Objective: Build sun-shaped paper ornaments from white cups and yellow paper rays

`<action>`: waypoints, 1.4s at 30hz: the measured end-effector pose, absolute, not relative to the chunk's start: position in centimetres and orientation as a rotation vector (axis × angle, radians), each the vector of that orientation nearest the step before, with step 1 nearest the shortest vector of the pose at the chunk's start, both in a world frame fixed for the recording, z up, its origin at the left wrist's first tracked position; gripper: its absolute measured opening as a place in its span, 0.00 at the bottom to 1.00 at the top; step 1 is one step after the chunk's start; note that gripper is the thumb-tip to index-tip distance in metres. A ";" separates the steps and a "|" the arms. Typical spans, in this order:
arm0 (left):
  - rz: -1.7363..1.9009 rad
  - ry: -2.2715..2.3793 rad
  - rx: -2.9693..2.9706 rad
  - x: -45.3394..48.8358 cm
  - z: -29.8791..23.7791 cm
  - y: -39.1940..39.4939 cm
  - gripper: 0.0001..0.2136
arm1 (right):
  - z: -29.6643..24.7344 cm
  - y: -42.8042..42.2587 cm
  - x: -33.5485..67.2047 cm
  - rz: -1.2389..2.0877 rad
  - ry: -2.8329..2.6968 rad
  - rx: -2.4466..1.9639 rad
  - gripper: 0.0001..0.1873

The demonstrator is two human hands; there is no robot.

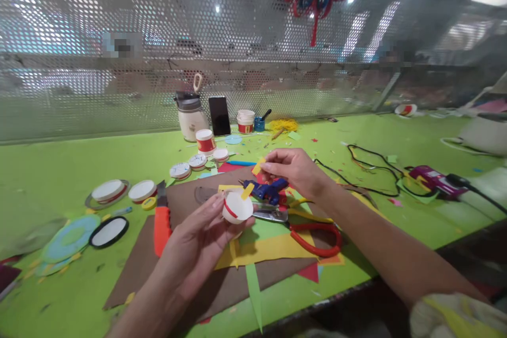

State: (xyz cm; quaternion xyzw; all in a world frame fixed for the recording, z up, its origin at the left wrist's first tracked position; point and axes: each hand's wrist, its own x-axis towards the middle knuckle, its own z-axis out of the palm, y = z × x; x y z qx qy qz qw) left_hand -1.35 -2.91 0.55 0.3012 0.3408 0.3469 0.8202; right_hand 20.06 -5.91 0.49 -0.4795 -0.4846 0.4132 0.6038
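My left hand [202, 240] is closed around a small white paper cup piece with a red stripe [236, 207], held above the brown card. A small yellow paper strip [247, 190] sticks to its rim. My right hand [295, 169] pinches another small yellow paper scrap [259, 166] between thumb and fingers, just above a blue glue gun [269, 190]. Red-handled scissors [312, 229] lie on the card below my right wrist.
A brown card sheet [186, 274] with yellow, green and red paper scraps covers the green table [59, 169]. An orange-handled knife [161, 219], cut cup rings and lids lie left. A jug, phone and cups stand at the mesh wall. Black cables and a purple tool [431, 179] lie right.
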 end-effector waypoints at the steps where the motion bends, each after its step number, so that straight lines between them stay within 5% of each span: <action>1: 0.741 0.731 0.625 -1.3 0.6 -2.9 0.08 | 0.6 -6.0 20.0 0.955 -1.132 -1.109 0.10; 23: 0.386 0.447 0.630 -1.2 -0.1 -3.2 0.17 | 0.7 -6.0 18.4 1.115 -1.327 -0.954 0.05; 42: 0.386 0.472 0.663 -1.1 -0.3 -3.3 0.18 | 0.5 -6.4 17.8 0.828 -1.597 -1.044 0.02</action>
